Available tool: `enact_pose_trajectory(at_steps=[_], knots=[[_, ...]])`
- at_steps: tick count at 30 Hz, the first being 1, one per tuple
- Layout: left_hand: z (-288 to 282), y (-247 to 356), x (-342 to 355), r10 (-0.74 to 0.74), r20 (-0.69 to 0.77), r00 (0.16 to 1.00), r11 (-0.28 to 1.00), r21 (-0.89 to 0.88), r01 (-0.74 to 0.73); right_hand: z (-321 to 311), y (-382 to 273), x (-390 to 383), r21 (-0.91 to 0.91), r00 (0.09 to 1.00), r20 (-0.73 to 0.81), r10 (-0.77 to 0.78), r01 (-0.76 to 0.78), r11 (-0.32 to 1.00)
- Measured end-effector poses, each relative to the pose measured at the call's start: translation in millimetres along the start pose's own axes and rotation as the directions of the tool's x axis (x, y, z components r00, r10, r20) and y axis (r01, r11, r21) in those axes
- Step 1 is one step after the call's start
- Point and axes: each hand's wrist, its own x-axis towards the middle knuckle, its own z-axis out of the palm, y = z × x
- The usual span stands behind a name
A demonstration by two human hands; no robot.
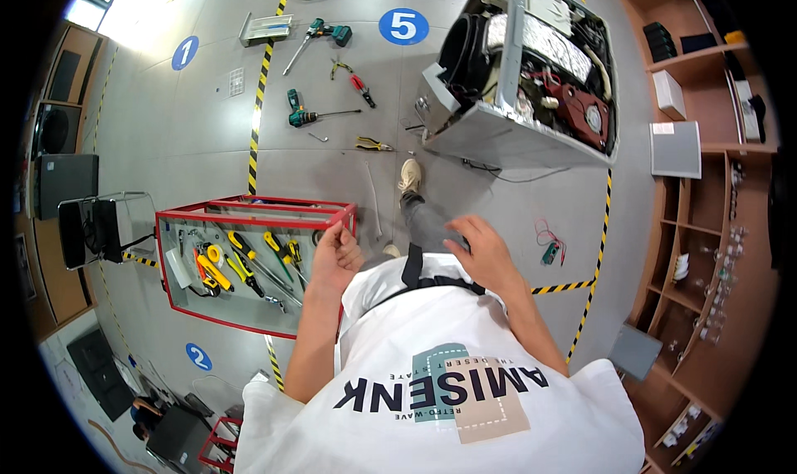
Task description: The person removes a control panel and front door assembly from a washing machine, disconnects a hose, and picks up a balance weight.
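My left hand [334, 260] is closed, its fingers curled together beside the near right corner of a red-framed tool cart [257, 328]. Whatever is between those fingertips, if anything, is too small to make out. On the cart's top lie several yellow-and-black screwdrivers [242, 243], a yellow tool [214, 271] and a green-and-black tool [244, 275]. My right hand [483, 256] hangs in front of my waist with its fingers stretched and nothing in it.
Ahead on the right stands an opened washing-type appliance [531, 125] with bared parts. Two cordless drills [320, 32], yellow pliers [372, 144], red-handled pliers [362, 90] and a thin rod [374, 200] lie on the floor. A multimeter [550, 253] with leads lies to the right, before wooden shelves [701, 192].
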Motion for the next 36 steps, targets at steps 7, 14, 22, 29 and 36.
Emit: enact_pose_trajectory(at_steps=[7, 14, 22, 29, 36], knots=[[79, 73, 31, 0.216, -0.106, 0.971, 0.976, -0.016, -0.219, -29, 30, 128, -0.040, 0.987, 0.142, -0.073, 0.079, 0.996], [124, 137, 82, 0.155, -0.047, 0.987, 0.988, 0.018, -0.155, -11, 70, 212, -0.129, 0.964, 0.256, 0.072, -0.040, 0.991], [186, 249, 160, -0.058, -0.083, 0.995, 0.972, 0.221, 0.076, 42, 117, 311, -0.259, 0.882, -0.232, 0.410, -0.462, 0.848], [209, 360, 212, -0.225, -0.157, 0.962, 0.892, 0.364, 0.268, 81, 137, 356, -0.222, 0.699, -0.424, 0.576, -0.697, 0.682], [222, 406, 238, -0.287, -0.227, 0.931, 0.807, 0.467, 0.363, 95, 141, 370, -0.192, 0.552, -0.545, 0.631, -0.815, 0.547]])
